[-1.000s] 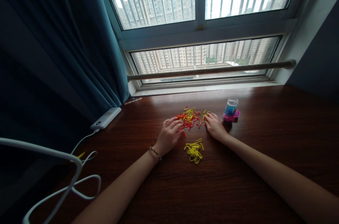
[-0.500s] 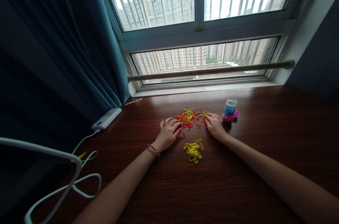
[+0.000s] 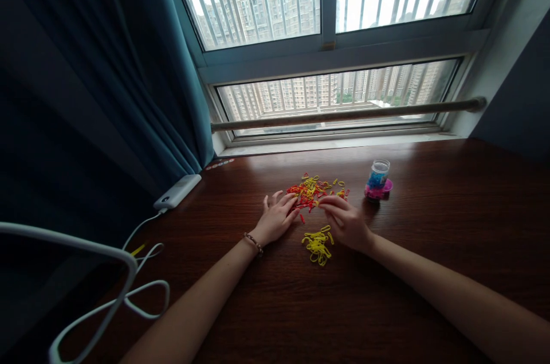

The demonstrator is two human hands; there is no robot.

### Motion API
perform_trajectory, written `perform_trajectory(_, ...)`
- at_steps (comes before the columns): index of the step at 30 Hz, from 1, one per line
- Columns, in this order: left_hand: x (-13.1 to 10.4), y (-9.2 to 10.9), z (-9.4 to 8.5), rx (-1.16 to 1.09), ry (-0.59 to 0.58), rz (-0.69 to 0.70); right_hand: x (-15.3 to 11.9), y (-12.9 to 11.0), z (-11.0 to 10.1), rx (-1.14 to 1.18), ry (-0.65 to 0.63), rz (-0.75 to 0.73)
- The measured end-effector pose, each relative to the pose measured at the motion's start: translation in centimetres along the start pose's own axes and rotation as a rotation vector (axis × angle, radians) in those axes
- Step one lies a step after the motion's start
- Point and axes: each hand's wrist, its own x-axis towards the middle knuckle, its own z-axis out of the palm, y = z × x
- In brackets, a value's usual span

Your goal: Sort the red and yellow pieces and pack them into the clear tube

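A mixed pile of red and yellow rubber bands [image 3: 310,187] lies on the brown wooden table. My left hand [image 3: 277,219] rests open at its left edge, fingers spread and fingertips touching the nearest bands. On the pile's near right side, my right hand [image 3: 346,222] has its thumb and fingertips pinched together; a bit of yellow, seemingly one rubber band, shows at the tips. Closer to me is a separate heap of only yellow rubber bands [image 3: 318,246], just below and left of the right hand. A single red band [image 3: 302,218] sits between the two groups.
A clear jar [image 3: 378,177] with blue and pink contents stands right of the pile, a pink lid [image 3: 388,186] beside it. At the left are a white power bank [image 3: 177,191] and its looping white cable [image 3: 148,315]. Behind the table are a window and a rail [image 3: 352,115].
My right hand has moved left and toward me from the pile's right edge, its fingers now pinched. My left hand stays at the pile's left side. The view has shifted slightly.
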Motion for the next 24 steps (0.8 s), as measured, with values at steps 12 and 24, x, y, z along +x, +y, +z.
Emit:
perform_trajectory(12,-0.1,0.0,-0.7,-0.043,0.013,0.020,0.0,-1.7,-0.3,0.068,-0.304,-0.179)
perform_trajectory(24,-1.5,2.2,-1.0,-0.362,0.326,0.303,0.1,3.8,-0.4,-0.334,0.067,0.269)
